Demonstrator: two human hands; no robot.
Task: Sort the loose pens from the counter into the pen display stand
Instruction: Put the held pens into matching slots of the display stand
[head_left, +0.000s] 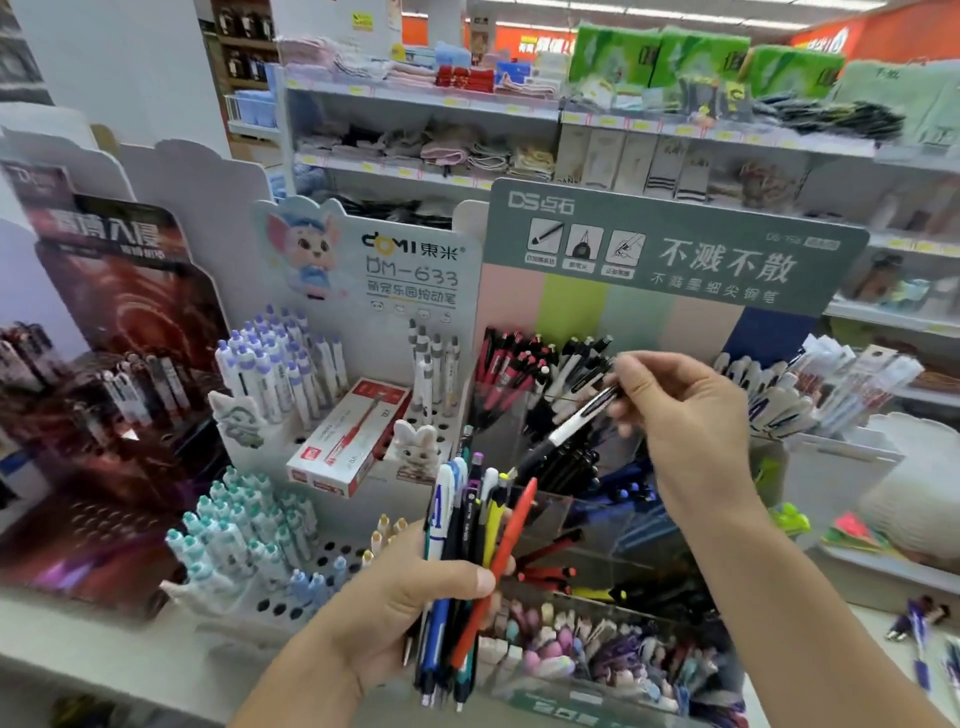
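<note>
My left hand (410, 597) grips a bundle of several mixed pens (470, 545), blue, black, yellow and red, held upright in front of the stand. My right hand (685, 415) pinches the top end of a single white-and-black pen (563, 434), which slants down to the left over the clear tiered compartments of the pen display stand (670, 249). That stand has a green header and holds black, red and blue pens in its compartments.
A white stand (415, 270) with purple and teal pens and a red pen box (345, 436) sits to the left. A dark stand (119, 322) is further left. Loose purple pens (917, 631) lie on the counter at right. Store shelves fill the back.
</note>
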